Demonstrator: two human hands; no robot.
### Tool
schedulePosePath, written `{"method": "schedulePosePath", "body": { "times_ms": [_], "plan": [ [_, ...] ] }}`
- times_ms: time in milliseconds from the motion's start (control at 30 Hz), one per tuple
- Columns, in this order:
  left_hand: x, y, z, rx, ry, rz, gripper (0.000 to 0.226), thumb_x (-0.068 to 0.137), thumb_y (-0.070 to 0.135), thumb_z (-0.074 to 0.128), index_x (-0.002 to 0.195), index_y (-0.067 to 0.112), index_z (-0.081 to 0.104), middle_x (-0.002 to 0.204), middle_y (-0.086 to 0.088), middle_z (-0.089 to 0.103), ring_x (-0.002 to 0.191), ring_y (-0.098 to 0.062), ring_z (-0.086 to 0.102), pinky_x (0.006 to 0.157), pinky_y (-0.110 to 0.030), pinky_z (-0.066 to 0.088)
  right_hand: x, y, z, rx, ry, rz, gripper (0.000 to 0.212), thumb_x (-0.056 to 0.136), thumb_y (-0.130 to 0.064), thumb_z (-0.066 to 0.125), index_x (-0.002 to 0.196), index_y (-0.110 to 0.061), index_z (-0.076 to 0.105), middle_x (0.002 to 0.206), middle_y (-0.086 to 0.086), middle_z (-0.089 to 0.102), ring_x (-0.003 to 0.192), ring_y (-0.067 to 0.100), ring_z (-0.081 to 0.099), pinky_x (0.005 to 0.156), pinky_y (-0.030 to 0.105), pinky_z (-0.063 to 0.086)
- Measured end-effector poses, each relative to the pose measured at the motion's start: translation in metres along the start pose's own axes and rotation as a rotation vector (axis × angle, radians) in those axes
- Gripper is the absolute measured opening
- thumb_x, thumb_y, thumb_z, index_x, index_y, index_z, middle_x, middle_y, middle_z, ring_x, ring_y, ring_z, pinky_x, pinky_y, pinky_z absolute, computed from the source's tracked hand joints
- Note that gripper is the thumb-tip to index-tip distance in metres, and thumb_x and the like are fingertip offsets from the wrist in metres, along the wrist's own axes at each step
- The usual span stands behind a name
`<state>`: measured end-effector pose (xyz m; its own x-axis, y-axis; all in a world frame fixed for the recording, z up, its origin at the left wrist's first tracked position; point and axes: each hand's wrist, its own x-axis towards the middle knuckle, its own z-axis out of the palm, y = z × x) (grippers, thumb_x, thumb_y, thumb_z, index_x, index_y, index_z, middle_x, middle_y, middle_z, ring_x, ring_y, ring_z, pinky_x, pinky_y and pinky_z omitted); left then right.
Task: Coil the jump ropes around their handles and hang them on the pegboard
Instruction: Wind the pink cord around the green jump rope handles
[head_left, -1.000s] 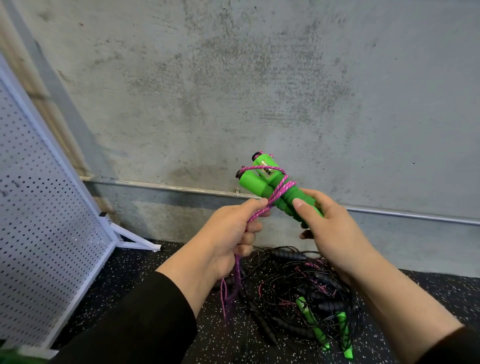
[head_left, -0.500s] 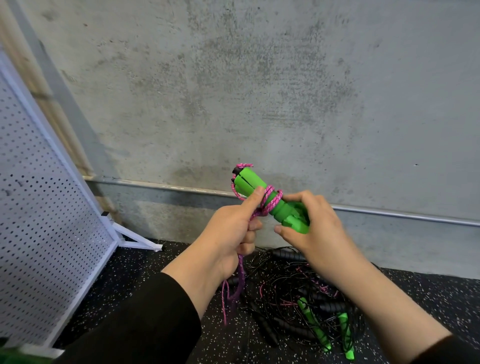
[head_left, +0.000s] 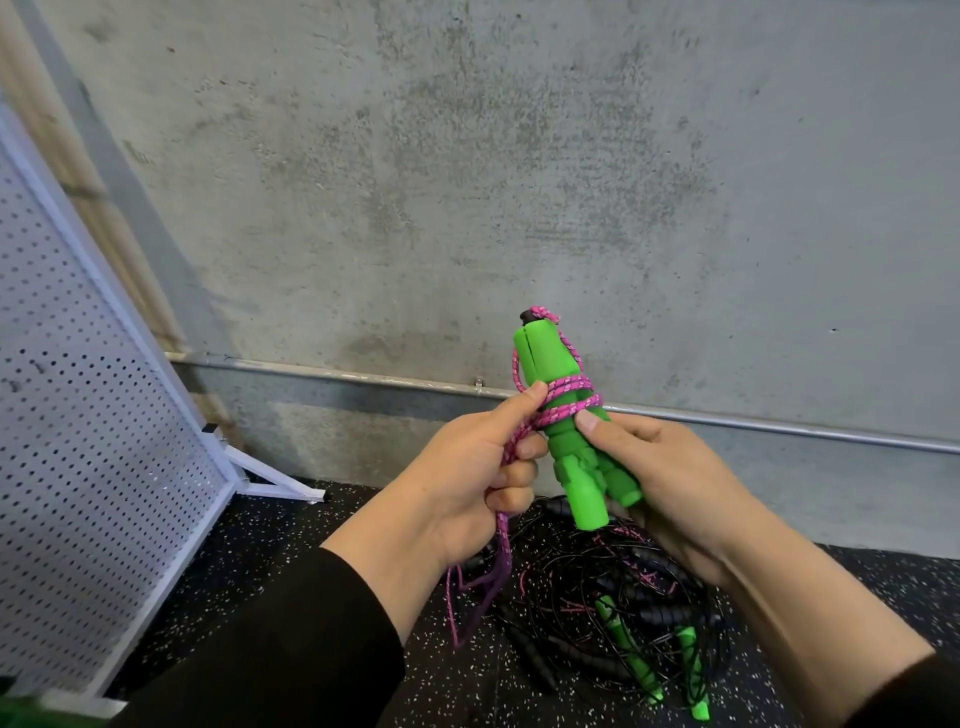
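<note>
The right hand is curled around the lower ends of a pair of green handles, thumb pressed on their front just below the wraps, holding them side by side and nearly upright with a slight lean to the left. The left hand sits just beside it, close enough that its thumb tip touches the handles; its fingers are folded around the pink rope, pinching it where it leaves the coil. A few turns of that rope circle the middle of the handles between the two thumbs, and one strand runs up the right side to a knot at the black cap on top. Below the left hand the loose rope hangs down in a slack loop toward the floor.

Under and slightly right of both hands lies a tangled pile of jump ropes on the speckled dark floor: thin black cords, black beaded segments, pink bits and two more green handles near its right edge. Well to the left of the left hand stands the white pegboard, tilted on its frame. Behind the hands rises a concrete wall.
</note>
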<state>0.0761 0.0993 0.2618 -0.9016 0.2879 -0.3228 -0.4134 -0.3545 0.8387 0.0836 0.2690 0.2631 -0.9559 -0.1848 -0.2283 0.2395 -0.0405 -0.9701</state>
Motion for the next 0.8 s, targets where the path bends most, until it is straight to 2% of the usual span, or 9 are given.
{"method": "schedulePosePath", "body": {
  "times_ms": [167,300,367,433,500,667,733,800],
  "plan": [
    [0.001,-0.001,0.003,0.101,0.007,0.068,0.026,0.096,0.041,0.065,0.079,0.023,0.056,0.062,0.006,0.04,0.05,-0.007,0.018,0.039,-0.018,0.016,0.002,0.005,0.002,-0.005,-0.025,-0.022,0.044,0.078,-0.037,0.076,0.116,-0.015,0.07,0.097,0.008,0.07,0.079,0.017,0.061,0.074,0.037,0.049],
    [0.002,-0.002,0.002,0.204,0.078,0.098,0.026,0.096,0.042,0.064,0.086,0.02,0.055,0.062,0.004,0.046,0.046,-0.007,0.022,0.038,-0.019,0.02,0.001,0.001,0.001,-0.033,0.035,-0.042,0.045,0.074,-0.028,0.08,0.112,-0.008,0.065,0.082,0.011,0.071,0.071,0.029,0.069,0.078,0.046,0.058],
    [0.002,-0.006,0.002,0.26,0.106,0.087,0.026,0.099,0.041,0.061,0.085,0.02,0.054,0.062,0.004,0.048,0.044,-0.006,0.023,0.038,-0.018,0.021,0.003,-0.001,-0.002,-0.239,0.143,-0.114,0.038,0.076,-0.023,0.084,0.107,-0.01,0.065,0.076,0.008,0.073,0.066,0.023,0.07,0.069,0.037,0.058],
    [0.003,-0.012,0.004,0.288,0.107,0.067,0.026,0.102,0.038,0.057,0.084,0.019,0.056,0.062,0.004,0.049,0.042,-0.005,0.024,0.038,-0.018,0.021,0.008,0.002,-0.005,-0.527,0.276,-0.196,0.036,0.075,-0.029,0.087,0.104,-0.02,0.067,0.075,-0.001,0.074,0.062,0.011,0.067,0.058,0.025,0.052],
    [0.002,-0.017,0.006,0.296,0.11,0.059,0.025,0.102,0.037,0.058,0.086,0.018,0.061,0.065,0.003,0.049,0.042,-0.005,0.026,0.038,-0.018,0.022,0.011,0.006,-0.007,-0.704,0.324,-0.231,0.04,0.073,-0.04,0.087,0.107,-0.029,0.069,0.076,-0.007,0.072,0.068,0.009,0.065,0.061,0.027,0.049],
    [0.005,-0.02,0.006,0.281,0.134,0.079,0.027,0.099,0.032,0.063,0.078,0.015,0.061,0.064,0.002,0.048,0.042,-0.006,0.026,0.037,-0.018,0.022,0.009,0.008,-0.003,-0.902,0.27,-0.324,0.056,0.081,-0.041,0.081,0.13,-0.051,0.055,0.091,-0.011,0.072,0.087,0.011,0.064,0.077,0.031,0.051],
    [0.006,-0.019,0.003,0.26,0.159,0.096,0.026,0.1,0.028,0.062,0.078,0.015,0.056,0.062,0.002,0.047,0.04,-0.006,0.025,0.036,-0.018,0.021,0.009,0.008,-0.004,-0.839,0.181,-0.363,0.06,0.085,-0.035,0.077,0.135,-0.054,0.05,0.095,-0.014,0.072,0.088,0.005,0.064,0.08,0.026,0.052],
    [0.006,-0.017,0.0,0.252,0.172,0.109,0.025,0.1,0.027,0.063,0.079,0.015,0.056,0.063,0.002,0.047,0.04,-0.005,0.025,0.036,-0.017,0.021,0.008,0.008,-0.006,-0.738,0.12,-0.367,0.064,0.089,-0.025,0.074,0.139,-0.055,0.048,0.095,-0.014,0.073,0.083,0.002,0.066,0.076,0.021,0.052]
  ]
}}
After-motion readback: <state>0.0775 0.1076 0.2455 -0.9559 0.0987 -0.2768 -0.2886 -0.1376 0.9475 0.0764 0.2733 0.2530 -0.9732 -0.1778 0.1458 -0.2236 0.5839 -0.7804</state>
